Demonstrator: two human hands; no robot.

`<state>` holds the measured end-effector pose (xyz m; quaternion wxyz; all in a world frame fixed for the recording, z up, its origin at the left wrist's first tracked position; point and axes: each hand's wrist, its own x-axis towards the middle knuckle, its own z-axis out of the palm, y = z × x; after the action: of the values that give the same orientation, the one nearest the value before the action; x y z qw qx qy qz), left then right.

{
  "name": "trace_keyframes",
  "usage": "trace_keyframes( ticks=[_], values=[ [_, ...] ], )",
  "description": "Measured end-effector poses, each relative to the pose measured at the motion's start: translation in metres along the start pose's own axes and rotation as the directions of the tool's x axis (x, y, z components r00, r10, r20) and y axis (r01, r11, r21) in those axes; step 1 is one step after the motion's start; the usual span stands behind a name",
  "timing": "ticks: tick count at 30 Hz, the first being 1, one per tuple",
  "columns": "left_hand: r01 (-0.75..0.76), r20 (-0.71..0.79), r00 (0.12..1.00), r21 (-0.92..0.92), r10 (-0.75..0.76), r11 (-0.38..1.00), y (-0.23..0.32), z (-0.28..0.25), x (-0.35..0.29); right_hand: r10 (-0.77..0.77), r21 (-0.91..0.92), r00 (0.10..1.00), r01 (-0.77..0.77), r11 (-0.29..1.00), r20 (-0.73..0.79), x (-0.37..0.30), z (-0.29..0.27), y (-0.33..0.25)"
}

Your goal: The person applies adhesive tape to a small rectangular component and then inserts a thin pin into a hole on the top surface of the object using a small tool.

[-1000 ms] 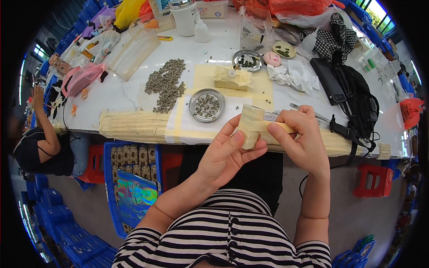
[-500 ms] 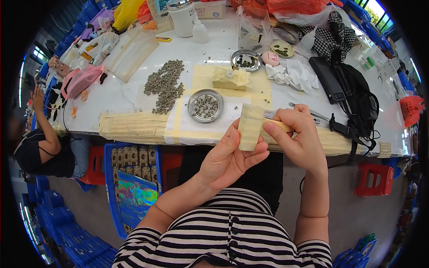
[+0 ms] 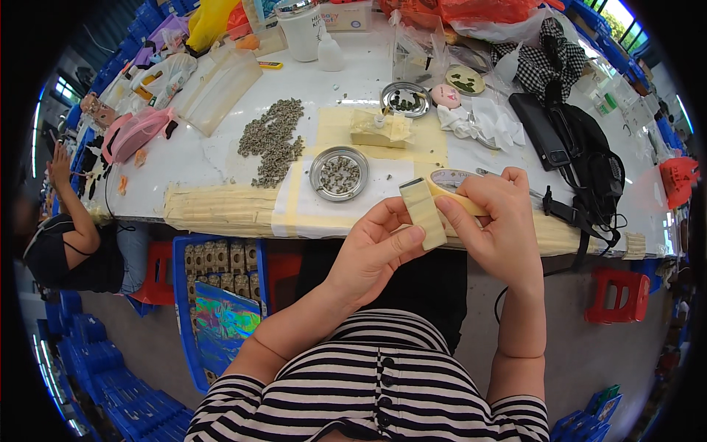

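The left hand is closed to a narrow pinch, thumb on the near face of a small flat block and fingers behind it, holding it tilted up just past the front edge of the table. The right hand curls around a roll of tape, thumb pressed near the block's side, so both things sit side by side in front of the person's chest. The block is pale yellow, smooth and straight-edged, with a dark strip along its top end; the roll is papery and cream, its ring partly covered by fingers.

Behind them a round shiny metal dish holds small, rough grey bits, and a loose heap of similar ones lies to its left. A squarish bundle in crinkled yellow paper stands farther back.

I can't make out what the block is made of underneath, and the left fingertips are hidden behind it. The tape's far side disappears into the right palm.
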<state>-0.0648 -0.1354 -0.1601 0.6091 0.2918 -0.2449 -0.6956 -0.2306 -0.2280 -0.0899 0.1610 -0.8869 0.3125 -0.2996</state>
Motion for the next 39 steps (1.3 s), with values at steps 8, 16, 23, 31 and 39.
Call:
trace_keyframes(
  ticks=[8, 16, 23, 31, 39],
  values=[
    [-0.151, -0.088, 0.983, 0.090, 0.159, 0.984, -0.004, 0.015, 0.000, -0.028, -0.084, 0.998, 0.023, 0.996, -0.058, -0.001, 0.006, -0.001],
    [-0.319, -0.056, 0.932, 0.347, 0.359, 0.882, -0.007, 0.000, 0.004, -0.085, -0.118, 0.996, 0.081, 0.990, -0.034, -0.004, -0.011, -0.022],
    [-0.230, -0.008, 0.972, 0.138, 0.234, 0.963, 0.002, 0.003, -0.001, 0.026, 0.037, 0.993, -0.030, 0.999, 0.119, 0.000, -0.017, -0.008],
    [-0.103, 0.011, 0.995, 0.012, 0.102, 0.995, 0.007, -0.002, -0.003, 0.051, 0.160, 0.986, -0.077, 0.984, 0.160, 0.003, -0.012, 0.003],
    [-0.053, 0.078, 0.995, -0.136, 0.064, 0.989, 0.004, -0.006, -0.002, 0.038, 0.237, 0.984, -0.079, 0.968, 0.174, 0.005, -0.004, 0.011]
  ],
)
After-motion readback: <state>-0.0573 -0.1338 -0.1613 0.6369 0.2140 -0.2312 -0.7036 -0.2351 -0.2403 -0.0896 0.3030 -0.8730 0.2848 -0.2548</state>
